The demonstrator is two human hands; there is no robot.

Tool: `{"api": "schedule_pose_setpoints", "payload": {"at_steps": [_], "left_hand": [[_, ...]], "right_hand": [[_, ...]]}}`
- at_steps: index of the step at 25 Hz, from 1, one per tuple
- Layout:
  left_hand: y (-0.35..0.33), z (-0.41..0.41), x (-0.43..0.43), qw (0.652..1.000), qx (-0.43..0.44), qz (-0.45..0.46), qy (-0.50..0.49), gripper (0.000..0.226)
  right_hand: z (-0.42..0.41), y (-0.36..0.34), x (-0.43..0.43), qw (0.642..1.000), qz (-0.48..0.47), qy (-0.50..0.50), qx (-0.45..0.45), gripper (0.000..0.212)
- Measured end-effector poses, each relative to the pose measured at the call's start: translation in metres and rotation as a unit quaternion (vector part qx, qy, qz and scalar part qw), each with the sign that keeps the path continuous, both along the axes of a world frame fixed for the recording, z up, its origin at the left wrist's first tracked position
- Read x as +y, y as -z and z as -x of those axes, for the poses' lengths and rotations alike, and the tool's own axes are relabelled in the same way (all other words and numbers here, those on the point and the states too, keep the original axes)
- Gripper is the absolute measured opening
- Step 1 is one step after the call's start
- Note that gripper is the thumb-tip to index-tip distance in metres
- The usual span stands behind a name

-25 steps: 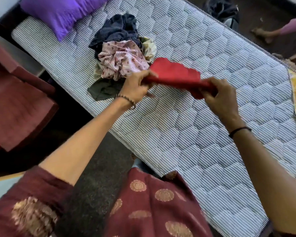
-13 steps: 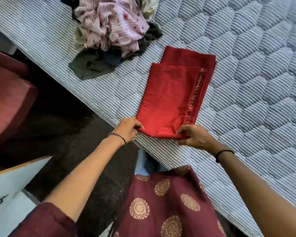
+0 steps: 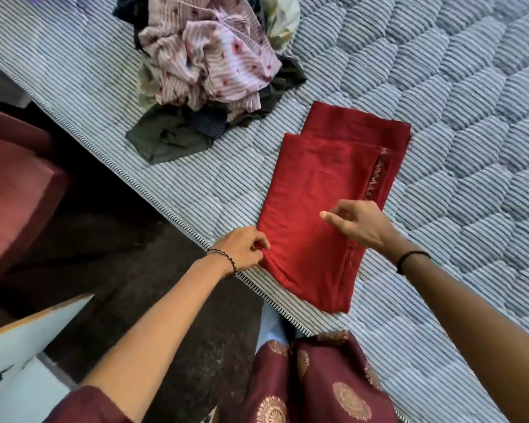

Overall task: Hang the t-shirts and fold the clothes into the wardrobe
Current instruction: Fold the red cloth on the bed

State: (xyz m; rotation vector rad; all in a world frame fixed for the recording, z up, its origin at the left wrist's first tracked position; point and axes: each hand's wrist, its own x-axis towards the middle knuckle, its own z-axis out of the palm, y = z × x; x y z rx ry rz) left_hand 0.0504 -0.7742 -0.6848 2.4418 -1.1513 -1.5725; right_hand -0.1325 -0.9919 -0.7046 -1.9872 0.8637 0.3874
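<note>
Clothes pile (image 3: 208,65) partly off-frame (top edge)

One red garment (image 3: 324,190), folded, is lying on one mattress (image 3: 440,87). One heap of loose clothes (image 3: 211,62) is showing at least four separate pieces. One left hand (image 3: 242,248) and one right hand (image 3: 358,224) are showing, each wearing one wristband.

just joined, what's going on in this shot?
A person is folding a red garment on a striped quilted mattress. The garment lies flat, already folded over on itself. The left hand pinches its near left edge, close to the mattress border. The right hand is over the near right part with fingers curled; whether it grips the cloth is unclear. A crumpled pile of clothes sits farther back, not yet folded.
</note>
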Motion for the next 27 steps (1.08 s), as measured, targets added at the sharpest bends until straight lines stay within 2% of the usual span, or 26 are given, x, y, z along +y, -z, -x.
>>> {"api": "schedule_pose_setpoints", "payload": {"at_steps": [3, 6, 8, 10, 12, 15, 18, 19, 23, 25, 27], "left_hand": [[-0.003, -0.016, -0.033, 1.0, 0.004, 0.008, -0.018, 0.023], [0.0, -0.033, -0.071, 0.998, -0.042, 0.033, -0.025, 0.015], [0.009, -0.045, -0.097, 0.995, -0.072, 0.049, -0.045, 0.014], [0.02, -0.053, -0.119, 0.991, -0.09, 0.059, -0.077, 0.018], [0.033, -0.055, -0.143, 0.987, -0.105, 0.056, -0.109, 0.029], [0.048, -0.055, -0.172, 0.976, -0.123, 0.014, -0.181, 0.061], [0.058, -0.059, -0.186, 0.956, -0.064, -0.029, -0.286, 0.089], [0.059, -0.061, -0.187, 0.947, -0.034, -0.034, -0.319, 0.088], [0.065, -0.061, -0.181, 0.922, 0.059, 0.018, -0.381, 0.04], [0.062, -0.056, -0.177, 0.914, 0.071, 0.069, -0.394, 0.041], [0.058, -0.052, -0.174, 0.906, 0.09, 0.107, -0.4, 0.047]], "right_hand": [[-0.018, 0.008, -0.021, 0.998, 0.026, 0.034, -0.049, 0.021], [-0.031, 0.014, -0.044, 0.987, 0.101, 0.054, -0.109, 0.011], [-0.035, 0.018, -0.062, 0.976, 0.154, 0.086, -0.124, 0.021], [-0.036, 0.021, -0.074, 0.971, 0.174, 0.12, -0.106, 0.041], [-0.036, 0.028, -0.083, 0.97, 0.182, 0.139, -0.084, 0.056], [-0.036, 0.043, -0.086, 0.972, 0.196, 0.125, -0.042, 0.07], [-0.038, 0.052, -0.088, 0.973, 0.189, 0.129, -0.038, 0.071], [-0.039, 0.052, -0.089, 0.973, 0.182, 0.135, -0.044, 0.068], [-0.043, 0.051, -0.093, 0.973, 0.203, 0.106, -0.026, 0.066], [-0.047, 0.048, -0.091, 0.97, 0.226, 0.076, -0.038, 0.07], [-0.053, 0.043, -0.087, 0.977, 0.181, 0.054, -0.098, 0.076]]}}
